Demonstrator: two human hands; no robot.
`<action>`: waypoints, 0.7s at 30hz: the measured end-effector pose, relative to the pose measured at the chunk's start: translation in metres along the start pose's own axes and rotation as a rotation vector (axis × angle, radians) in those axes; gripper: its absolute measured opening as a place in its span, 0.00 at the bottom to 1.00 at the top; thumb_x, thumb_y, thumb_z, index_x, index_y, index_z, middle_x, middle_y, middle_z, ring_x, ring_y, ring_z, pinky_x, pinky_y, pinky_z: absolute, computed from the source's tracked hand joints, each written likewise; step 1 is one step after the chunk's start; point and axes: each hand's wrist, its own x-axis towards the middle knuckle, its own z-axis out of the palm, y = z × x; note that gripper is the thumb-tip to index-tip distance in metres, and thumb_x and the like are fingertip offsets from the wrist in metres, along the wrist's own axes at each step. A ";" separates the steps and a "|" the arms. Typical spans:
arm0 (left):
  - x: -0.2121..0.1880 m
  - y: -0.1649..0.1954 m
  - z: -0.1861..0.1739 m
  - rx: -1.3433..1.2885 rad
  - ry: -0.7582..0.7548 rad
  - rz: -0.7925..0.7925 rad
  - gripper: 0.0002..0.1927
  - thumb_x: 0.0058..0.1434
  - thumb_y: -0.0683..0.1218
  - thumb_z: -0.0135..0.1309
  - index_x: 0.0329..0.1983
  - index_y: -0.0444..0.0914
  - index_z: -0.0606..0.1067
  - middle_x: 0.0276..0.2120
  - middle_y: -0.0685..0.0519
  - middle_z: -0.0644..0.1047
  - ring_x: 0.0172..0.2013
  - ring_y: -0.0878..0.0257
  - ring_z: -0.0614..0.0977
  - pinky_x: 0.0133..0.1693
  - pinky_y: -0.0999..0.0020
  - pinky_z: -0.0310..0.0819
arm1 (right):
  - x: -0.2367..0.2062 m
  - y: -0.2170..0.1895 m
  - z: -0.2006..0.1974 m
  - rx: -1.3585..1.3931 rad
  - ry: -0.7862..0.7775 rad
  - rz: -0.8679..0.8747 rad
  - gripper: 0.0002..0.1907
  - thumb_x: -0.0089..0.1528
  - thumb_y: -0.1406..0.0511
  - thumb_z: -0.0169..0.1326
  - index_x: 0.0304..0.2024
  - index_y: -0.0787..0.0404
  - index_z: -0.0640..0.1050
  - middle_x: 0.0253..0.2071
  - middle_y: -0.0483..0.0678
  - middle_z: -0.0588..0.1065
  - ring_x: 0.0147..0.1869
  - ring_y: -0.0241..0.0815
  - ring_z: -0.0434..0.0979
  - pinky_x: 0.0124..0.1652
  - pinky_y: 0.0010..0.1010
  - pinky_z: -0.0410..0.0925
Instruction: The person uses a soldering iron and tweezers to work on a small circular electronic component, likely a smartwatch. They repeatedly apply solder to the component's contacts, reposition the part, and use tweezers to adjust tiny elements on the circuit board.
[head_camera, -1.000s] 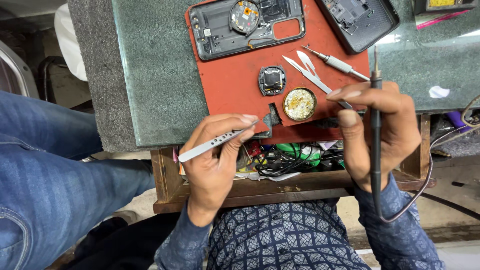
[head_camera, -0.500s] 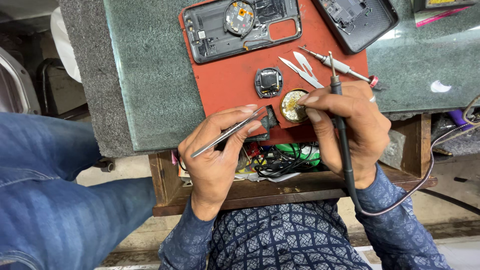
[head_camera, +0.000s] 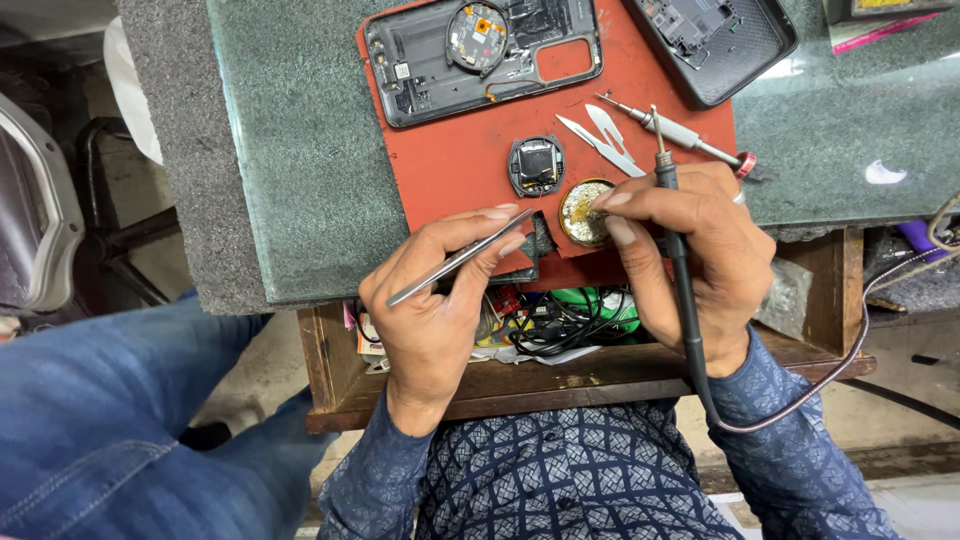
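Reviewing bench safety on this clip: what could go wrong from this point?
1. The right hand holds the soldering iron with its tip up, close to the fingers working at the round tin; a slip could burn them.
2. The iron's cord loops over the wrist and off the bench edge; a snag could jerk the iron.
3. The tweezers in the left hand point toward the small square module; a slip might scratch it.
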 end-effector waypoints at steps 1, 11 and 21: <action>0.000 0.000 0.000 -0.013 -0.003 -0.010 0.07 0.65 0.34 0.63 0.45 0.33 0.79 0.45 0.49 0.84 0.44 0.63 0.89 0.45 0.73 0.86 | 0.000 0.000 0.000 0.004 0.002 0.002 0.08 0.64 0.78 0.60 0.44 0.65 0.76 0.43 0.51 0.80 0.50 0.45 0.79 0.53 0.31 0.70; 0.002 -0.001 0.001 -0.037 0.003 -0.059 0.05 0.65 0.35 0.62 0.43 0.32 0.79 0.42 0.48 0.85 0.42 0.63 0.89 0.43 0.74 0.86 | -0.007 0.007 0.002 0.027 -0.012 0.010 0.08 0.69 0.77 0.61 0.48 0.63 0.77 0.44 0.49 0.81 0.51 0.42 0.80 0.56 0.28 0.70; 0.008 -0.001 0.000 -0.071 0.006 -0.109 0.06 0.66 0.36 0.62 0.45 0.32 0.80 0.41 0.50 0.85 0.40 0.66 0.89 0.43 0.75 0.86 | -0.007 0.007 0.008 0.052 -0.013 0.017 0.08 0.70 0.76 0.61 0.48 0.63 0.78 0.44 0.49 0.81 0.49 0.41 0.81 0.54 0.27 0.69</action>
